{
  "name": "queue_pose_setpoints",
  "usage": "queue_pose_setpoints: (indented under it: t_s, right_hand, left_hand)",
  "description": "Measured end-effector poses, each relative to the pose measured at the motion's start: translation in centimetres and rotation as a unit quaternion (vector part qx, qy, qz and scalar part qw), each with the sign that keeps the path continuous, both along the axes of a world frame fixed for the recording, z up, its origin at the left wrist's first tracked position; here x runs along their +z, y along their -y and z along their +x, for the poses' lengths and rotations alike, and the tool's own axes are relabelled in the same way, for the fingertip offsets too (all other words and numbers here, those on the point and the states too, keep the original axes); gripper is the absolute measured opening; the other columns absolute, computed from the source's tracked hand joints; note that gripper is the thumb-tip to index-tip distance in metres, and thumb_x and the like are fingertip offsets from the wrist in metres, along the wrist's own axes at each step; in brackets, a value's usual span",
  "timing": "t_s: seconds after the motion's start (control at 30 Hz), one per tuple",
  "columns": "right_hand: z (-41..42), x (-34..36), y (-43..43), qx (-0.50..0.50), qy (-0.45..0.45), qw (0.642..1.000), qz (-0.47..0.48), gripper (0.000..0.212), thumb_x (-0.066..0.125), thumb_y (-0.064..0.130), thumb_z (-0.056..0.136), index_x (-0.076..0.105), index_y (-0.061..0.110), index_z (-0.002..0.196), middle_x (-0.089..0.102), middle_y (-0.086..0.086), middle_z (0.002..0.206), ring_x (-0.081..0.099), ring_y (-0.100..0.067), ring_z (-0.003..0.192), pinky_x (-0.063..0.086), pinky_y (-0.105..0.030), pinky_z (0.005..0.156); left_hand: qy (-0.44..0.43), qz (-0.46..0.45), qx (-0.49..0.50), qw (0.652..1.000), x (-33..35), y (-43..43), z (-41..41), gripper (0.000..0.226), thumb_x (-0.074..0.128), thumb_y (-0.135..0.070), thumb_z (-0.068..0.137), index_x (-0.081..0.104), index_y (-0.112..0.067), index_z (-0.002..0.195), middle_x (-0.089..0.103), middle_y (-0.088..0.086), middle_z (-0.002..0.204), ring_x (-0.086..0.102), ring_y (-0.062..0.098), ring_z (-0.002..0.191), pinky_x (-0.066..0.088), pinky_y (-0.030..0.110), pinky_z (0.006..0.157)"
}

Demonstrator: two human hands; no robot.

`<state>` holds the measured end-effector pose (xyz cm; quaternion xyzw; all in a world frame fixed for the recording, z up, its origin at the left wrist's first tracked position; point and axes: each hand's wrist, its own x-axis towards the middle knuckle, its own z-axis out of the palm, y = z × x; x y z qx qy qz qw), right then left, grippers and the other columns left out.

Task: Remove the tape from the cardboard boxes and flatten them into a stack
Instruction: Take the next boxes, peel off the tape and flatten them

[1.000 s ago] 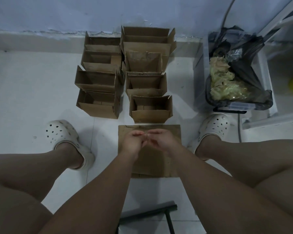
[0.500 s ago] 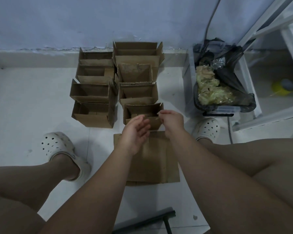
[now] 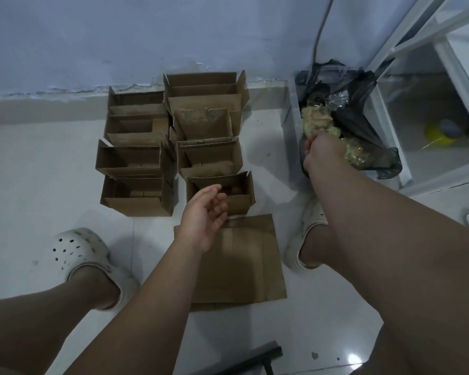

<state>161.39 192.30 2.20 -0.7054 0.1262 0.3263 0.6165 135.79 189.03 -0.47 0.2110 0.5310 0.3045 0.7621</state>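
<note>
Beyond the flattened stack, eight open cardboard boxes stand in two columns of four, probably queued for stripping. The left hand hovers over the stack's far edge, loose and empty, seemingly bound for the nearest box. Well right of the stack, the right hand dips into one black bin bag of wadded tape, likely discarding a strip. Its fingers are hidden, so I cannot tell its grip.
</note>
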Motion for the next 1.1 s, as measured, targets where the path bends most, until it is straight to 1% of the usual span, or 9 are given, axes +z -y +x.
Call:
queue_pose_setpoints:
  t_s: [0.1, 0.17, 0.27, 0.37, 0.47, 0.57, 0.77, 1.0, 1.1]
  right_hand:
    - [-0.2, -0.9, 0.6, 0.025, -0.005, 0.996, -0.082, 0.047, 0.046, 0.017, 0.095, 0.039, 0.008, 0.141, 0.054, 0.002, 0.115, 0.057, -0.013, 0.091, 0.051, -0.02, 0.068]
    - [-0.7, -1.5, 1.0, 0.119, 0.126, 0.955, -0.242, 0.045, 0.047, 0.02, 0.096, 0.043, 0.007, 0.138, 0.051, -0.003, 0.132, 0.052, -0.021, 0.118, 0.047, -0.026, 0.087]
    - [-1.3, -1.9, 1.1, 0.013, 0.038, 0.997, -0.068, 0.039, 0.042, 0.017, 0.098, 0.045, 0.007, 0.135, 0.053, -0.011, 0.133, 0.053, -0.027, 0.121, 0.045, -0.027, 0.079]
    - [-2.4, -2.5, 1.7, 0.096, 0.203, 0.965, -0.137, 0.039, 0.045, 0.011, 0.094, 0.045, 0.008, 0.134, 0.057, -0.013, 0.125, 0.055, -0.028, 0.113, 0.038, -0.024, 0.082]
    - [-5.0, -2.8, 2.3, 0.31, 0.364, 0.858, -0.186, 0.023, 0.048, 0.021, 0.094, 0.05, 0.017, 0.117, 0.061, -0.007, 0.097, 0.06, -0.025, 0.085, 0.043, -0.025, 0.062]
    - [-8.5, -3.8, 3.3, 0.545, 0.46, 0.678, -0.178, 0.018, 0.046, 0.025, 0.095, 0.061, 0.018, 0.099, 0.059, -0.001, 0.086, 0.059, -0.021, 0.084, 0.048, -0.032, 0.066]
    - [-13.0, -7.0, 5.7, 0.732, 0.46, 0.429, -0.261, 0.059, 0.051, 0.005, 0.085, 0.039, 0.022, 0.141, 0.039, -0.008, 0.143, 0.028, -0.03, 0.134, 0.031, -0.046, 0.107]
    - [-12.1, -8.4, 6.2, 0.719, 0.45, 0.403, -0.344, 0.028, 0.052, 0.012, 0.088, 0.057, 0.016, 0.115, 0.039, -0.011, 0.124, 0.037, -0.029, 0.116, 0.041, -0.041, 0.091]
    - [-11.7, -9.0, 6.1, 0.717, 0.414, 0.459, -0.322, 0.026, 0.051, 0.003, 0.088, 0.06, 0.01, 0.112, 0.049, -0.01, 0.118, 0.042, -0.026, 0.114, 0.04, -0.032, 0.081]
  left_hand:
    - [-0.003, -0.004, 0.001, 1.0, -0.1, 0.0, 0.2, 0.015, 0.054, -0.02, 0.093, 0.069, -0.021, 0.097, 0.068, -0.006, 0.076, 0.063, 0.01, 0.069, 0.05, 0.028, 0.069]
    - [-0.008, -0.01, 0.0, 1.0, -0.1, 0.2, 0.3, 0.015, 0.054, -0.02, 0.094, 0.068, -0.02, 0.098, 0.067, -0.006, 0.076, 0.062, 0.011, 0.071, 0.049, 0.028, 0.069]
    - [-0.01, -0.015, -0.003, 1.0, -0.2, 0.4, 0.1, 0.016, 0.053, -0.019, 0.094, 0.068, -0.018, 0.098, 0.067, -0.005, 0.075, 0.06, 0.012, 0.071, 0.05, 0.027, 0.069]
    - [-0.042, -0.011, -0.004, 0.999, -0.3, 0.7, -0.2, 0.015, 0.053, -0.019, 0.094, 0.068, -0.018, 0.097, 0.066, -0.004, 0.077, 0.06, 0.011, 0.069, 0.051, 0.026, 0.068]
    - [-0.125, 0.008, -0.001, 0.992, -0.8, 0.8, -0.6, 0.016, 0.051, -0.014, 0.096, 0.067, -0.017, 0.095, 0.063, 0.002, 0.081, 0.057, 0.012, 0.069, 0.05, 0.028, 0.073]
    - [-0.202, 0.018, 0.026, 0.979, -1.4, 0.8, -0.8, 0.018, 0.048, -0.013, 0.096, 0.065, -0.019, 0.094, 0.06, 0.003, 0.081, 0.055, 0.014, 0.072, 0.048, 0.03, 0.077]
    - [-0.243, 0.027, 0.046, 0.968, -2.1, 1.3, -1.8, 0.015, 0.047, -0.011, 0.097, 0.061, -0.014, 0.101, 0.058, 0.006, 0.086, 0.054, 0.014, 0.074, 0.046, 0.024, 0.07]
    - [-0.267, 0.041, -0.016, 0.963, -2.7, 1.4, -2.0, 0.016, 0.046, -0.014, 0.098, 0.059, -0.018, 0.105, 0.06, 0.007, 0.095, 0.056, 0.017, 0.085, 0.047, 0.029, 0.081]
    - [-0.303, 0.073, -0.038, 0.949, -3.1, 1.4, -2.0, 0.015, 0.049, -0.015, 0.096, 0.056, -0.024, 0.106, 0.06, 0.005, 0.107, 0.056, 0.013, 0.087, 0.045, 0.021, 0.068]
